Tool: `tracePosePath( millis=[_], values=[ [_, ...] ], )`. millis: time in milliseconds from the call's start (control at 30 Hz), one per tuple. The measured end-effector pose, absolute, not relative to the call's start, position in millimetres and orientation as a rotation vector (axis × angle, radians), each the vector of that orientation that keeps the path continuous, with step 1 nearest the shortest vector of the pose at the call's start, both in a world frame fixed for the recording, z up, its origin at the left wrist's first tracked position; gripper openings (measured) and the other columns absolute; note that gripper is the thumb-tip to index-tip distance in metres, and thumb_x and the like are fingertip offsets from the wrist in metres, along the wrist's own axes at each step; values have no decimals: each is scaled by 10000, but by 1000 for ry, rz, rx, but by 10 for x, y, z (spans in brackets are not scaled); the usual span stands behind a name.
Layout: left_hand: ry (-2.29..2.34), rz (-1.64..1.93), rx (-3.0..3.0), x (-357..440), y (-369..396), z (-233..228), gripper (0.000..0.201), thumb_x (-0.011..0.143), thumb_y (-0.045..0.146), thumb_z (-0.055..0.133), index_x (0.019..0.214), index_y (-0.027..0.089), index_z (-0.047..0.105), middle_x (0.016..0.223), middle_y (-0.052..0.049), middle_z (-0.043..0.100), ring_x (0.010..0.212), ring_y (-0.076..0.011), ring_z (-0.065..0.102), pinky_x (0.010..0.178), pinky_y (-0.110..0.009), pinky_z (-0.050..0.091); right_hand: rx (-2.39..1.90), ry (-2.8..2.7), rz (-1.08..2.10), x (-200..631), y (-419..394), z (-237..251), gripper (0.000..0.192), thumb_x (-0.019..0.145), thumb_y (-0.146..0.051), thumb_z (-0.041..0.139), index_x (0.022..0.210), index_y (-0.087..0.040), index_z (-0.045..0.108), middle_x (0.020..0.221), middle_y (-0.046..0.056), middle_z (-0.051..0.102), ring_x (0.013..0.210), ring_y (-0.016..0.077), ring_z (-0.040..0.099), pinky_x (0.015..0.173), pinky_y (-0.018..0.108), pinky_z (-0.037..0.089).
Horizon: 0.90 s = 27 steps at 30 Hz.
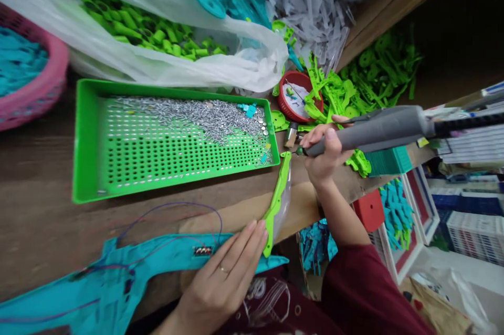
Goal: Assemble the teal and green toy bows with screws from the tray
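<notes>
My right hand is wrapped round a grey electric screwdriver, held nearly level, its tip pointing left. The tip meets the far end of a long curved lime-green plastic piece, which has a clear plastic strip along its right side. My left hand, with a ring on one finger, keeps the near end of this piece under its straight, close-set fingers; its thumb is hidden. Below and left of it lies a turquoise toy-gun-shaped shell with thin wires, partly covered by the left hand.
A green perforated tray holds many small screws. Behind stand a plastic bag of green tubes and a red bowl. Loose lime-green parts pile at the right. A pink basket is at left. The screwdriver's cord runs right.
</notes>
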<state>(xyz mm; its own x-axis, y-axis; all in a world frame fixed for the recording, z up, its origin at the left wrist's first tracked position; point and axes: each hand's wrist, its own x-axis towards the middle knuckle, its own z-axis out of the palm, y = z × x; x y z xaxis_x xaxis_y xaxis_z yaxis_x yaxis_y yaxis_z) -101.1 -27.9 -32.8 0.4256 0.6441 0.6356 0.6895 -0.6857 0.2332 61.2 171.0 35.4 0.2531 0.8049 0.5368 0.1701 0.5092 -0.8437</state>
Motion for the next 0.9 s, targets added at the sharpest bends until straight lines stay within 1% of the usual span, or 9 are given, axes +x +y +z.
tracePosePath(
  millis=[200, 300, 400, 467, 567, 600, 733, 833, 900],
  values=[
    [-1232, -1108, -2622, -1014, -275, -285, 405, 1011, 20, 340, 1249, -15, 667, 1339, -181, 675, 1257, -308, 635, 1101, -431, 457, -1043, -1226, 715, 581, 1771, 259, 300, 807, -511, 640, 903, -263, 503, 544, -110, 426, 401, 98, 457, 440, 244, 426],
    [-1229, -1120, -2611, -1010, -270, -293, 398, 1013, 28, 349, 1251, -7, 666, 1338, -178, 677, 1262, -307, 631, 1072, -426, 480, -949, -1245, 845, 659, 1808, 234, 328, 791, -487, 683, 951, -265, 502, 522, -122, 456, 378, 108, 465, 426, 253, 438],
    [-1253, -1118, -2594, -984, -278, -302, 399, 1002, 22, 360, 1258, 11, 666, 1347, -171, 674, 1278, -299, 621, 1070, -421, 489, -835, -1428, 1041, 730, 1816, 296, 396, 740, -503, 728, 975, -256, 526, 487, -122, 474, 342, 122, 446, 383, 265, 413],
    [-1256, -1097, -2588, -944, -288, -286, 387, 995, 32, 389, 1272, 18, 658, 1361, -171, 665, 1292, -292, 612, 1081, -414, 485, -774, -1467, 1007, 725, 1804, 406, 408, 724, -499, 733, 995, -260, 542, 491, -118, 485, 340, 126, 448, 374, 266, 401],
    [-1245, -1039, -2555, -872, -282, -252, 357, 986, 82, 473, 1295, -1, 632, 1368, -184, 657, 1295, -287, 607, 1090, -398, 481, -713, -1398, 828, 651, 1828, 601, 371, 726, -466, 727, 996, -277, 557, 506, -113, 485, 357, 122, 468, 389, 257, 396],
    [-1254, -1016, -2540, -851, -274, -249, 358, 987, 100, 488, 1299, -8, 624, 1367, -187, 657, 1293, -286, 608, 1087, -392, 482, -712, -1440, 872, 620, 1856, 653, 369, 712, -465, 737, 979, -275, 568, 497, -110, 487, 351, 123, 466, 382, 258, 389],
    [-1293, -962, -2500, -781, -253, -281, 372, 1000, 129, 477, 1319, -18, 601, 1376, -191, 649, 1297, -282, 601, 1067, -381, 485, -772, -1712, 1251, 471, 2028, 752, 377, 643, -443, 777, 912, -240, 608, 457, -90, 528, 334, 132, 460, 357, 265, 370],
    [-1256, -974, -2478, -704, -240, -308, 373, 999, 123, 477, 1316, -33, 596, 1364, -198, 653, 1282, -286, 610, 1052, -378, 488, -736, -1632, 1130, 298, 2137, 787, 336, 687, -439, 737, 920, -245, 594, 486, -92, 524, 383, 125, 486, 414, 263, 418],
    [-1209, -968, -2500, -638, -217, -313, 380, 998, 113, 469, 1321, -50, 585, 1368, -208, 645, 1286, -299, 607, 1049, -385, 493, -717, -1606, 1014, 169, 2132, 846, 322, 718, -459, 710, 919, -248, 574, 576, -76, 541, 468, 127, 545, 488, 273, 482]
  ],
)
